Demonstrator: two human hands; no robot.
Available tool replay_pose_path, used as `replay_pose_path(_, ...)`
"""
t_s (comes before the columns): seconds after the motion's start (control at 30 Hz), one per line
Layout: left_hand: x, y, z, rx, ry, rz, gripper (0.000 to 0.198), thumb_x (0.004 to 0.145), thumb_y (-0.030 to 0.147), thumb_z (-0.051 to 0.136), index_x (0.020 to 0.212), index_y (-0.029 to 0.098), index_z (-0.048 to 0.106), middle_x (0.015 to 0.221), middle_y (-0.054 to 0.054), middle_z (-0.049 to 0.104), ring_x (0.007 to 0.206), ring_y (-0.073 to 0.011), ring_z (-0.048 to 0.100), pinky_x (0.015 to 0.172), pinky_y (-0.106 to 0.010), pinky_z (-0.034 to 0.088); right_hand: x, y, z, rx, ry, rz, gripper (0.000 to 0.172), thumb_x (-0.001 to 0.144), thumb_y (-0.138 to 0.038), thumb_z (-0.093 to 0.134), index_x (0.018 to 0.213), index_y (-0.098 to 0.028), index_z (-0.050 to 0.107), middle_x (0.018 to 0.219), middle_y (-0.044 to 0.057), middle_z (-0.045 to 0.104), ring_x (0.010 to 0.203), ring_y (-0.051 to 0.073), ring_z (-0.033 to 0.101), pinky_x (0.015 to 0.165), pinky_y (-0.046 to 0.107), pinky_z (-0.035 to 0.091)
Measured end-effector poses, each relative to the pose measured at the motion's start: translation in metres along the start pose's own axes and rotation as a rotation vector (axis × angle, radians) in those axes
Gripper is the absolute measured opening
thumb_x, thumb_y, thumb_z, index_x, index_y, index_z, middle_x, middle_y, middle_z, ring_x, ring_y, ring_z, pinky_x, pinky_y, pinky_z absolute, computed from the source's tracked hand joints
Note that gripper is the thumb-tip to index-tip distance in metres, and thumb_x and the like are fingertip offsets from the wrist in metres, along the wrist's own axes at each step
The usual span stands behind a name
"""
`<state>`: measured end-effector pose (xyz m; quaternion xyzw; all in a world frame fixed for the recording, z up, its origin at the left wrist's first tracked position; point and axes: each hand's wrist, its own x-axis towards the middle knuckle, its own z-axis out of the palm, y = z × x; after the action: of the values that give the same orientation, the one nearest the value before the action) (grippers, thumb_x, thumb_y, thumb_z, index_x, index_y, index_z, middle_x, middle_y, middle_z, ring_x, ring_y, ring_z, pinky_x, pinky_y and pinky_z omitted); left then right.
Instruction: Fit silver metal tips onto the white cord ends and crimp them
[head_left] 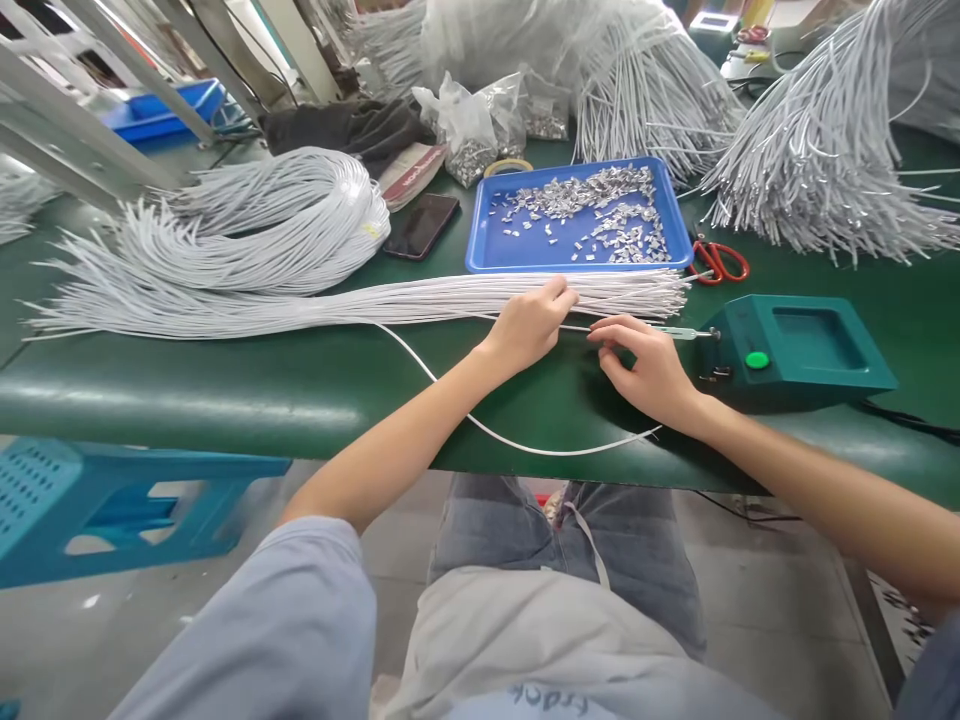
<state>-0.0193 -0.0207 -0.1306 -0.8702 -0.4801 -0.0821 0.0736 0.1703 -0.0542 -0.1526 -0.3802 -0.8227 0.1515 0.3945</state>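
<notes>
My left hand [531,325] is closed in a pinch on a white cable at the near side of a long bundle of white cables [450,295]. That cable runs toward my right hand [649,365]. The fingers of my right hand are bent beside the cable, with the thumb apart from them; whether they touch it is hard to make out. To the right stands a small green machine [814,345] with a round bright green button, and a pale slim piece [679,333] sticks out toward my fingers. One loose white cable [525,447] curves below my hands to the table's front edge.
A blue tray [476,235] of small metal pieces lies behind the bundle, with red-handled scissors [724,262] at its right. A phone [421,226], a coiled cable bundle [300,225], bags of metal parts [476,130] and more cables [825,150] surround it. A blue stool [150,500] stands lower left.
</notes>
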Motion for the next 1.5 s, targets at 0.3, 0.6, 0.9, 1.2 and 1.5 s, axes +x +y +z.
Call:
replay_pose_path(0.3,-0.001,0.000,0.006,-0.042,-0.075,0.162,0.022,0.090,0.008,0.046,0.091,0.014,0.068,0.093,-0.010,0.069,0.089,-0.0235,0.065,0.061,-0.032,0.034,0.001,0.000,-0.002,0.009,0.029,-0.024,0.023,0.079,-0.006,0.051,0.084,-0.019,0.069,0.083,0.004,0.074,0.066,0.015,0.068,0.064,0.028,0.055)
replay_pose_path(0.6,-0.015,0.014,-0.016,-0.567,0.527,0.090,0.033,0.100,0.035,0.035,0.087,0.018,0.059,0.057,0.000,0.057,0.049,-0.0123,0.050,0.052,-0.026,0.031,0.000,-0.002,-0.002,0.169,-0.233,-0.217,0.022,0.083,-0.011,0.050,0.082,-0.020,0.069,0.074,0.003,0.073,0.061,0.014,0.065,0.057,0.024,0.051)
replay_pose_path(0.9,-0.038,0.073,-0.031,-1.504,-0.358,0.286,0.029,0.081,0.041,0.074,0.082,0.013,0.073,0.060,-0.002,0.062,0.049,-0.0083,0.049,0.047,-0.021,0.039,0.010,0.000,-0.003,0.391,0.012,0.242,0.019,0.079,-0.015,0.049,0.081,-0.017,0.068,0.070,0.001,0.071,0.055,0.010,0.061,0.054,0.023,0.050)
replay_pose_path(1.2,-0.006,0.036,-0.008,-1.925,-0.021,-0.190,0.035,0.068,0.041,0.087,0.074,0.011,0.069,0.065,-0.002,0.069,0.056,-0.0108,0.065,0.053,-0.021,0.054,0.013,-0.005,-0.017,0.526,0.192,0.301,0.018,0.084,-0.029,0.062,0.101,-0.024,0.061,0.087,0.001,0.071,0.066,0.012,0.065,0.051,0.024,0.053)
replay_pose_path(1.5,-0.003,0.034,0.003,-1.934,-0.025,-0.154,0.034,0.066,0.040,0.088,0.078,0.013,0.071,0.073,-0.003,0.071,0.059,-0.0101,0.066,0.057,-0.022,0.057,0.013,-0.005,-0.019,0.479,0.097,0.264,0.023,0.090,-0.041,0.058,0.109,-0.028,0.057,0.093,0.002,0.068,0.079,0.015,0.069,0.058,0.030,0.058)
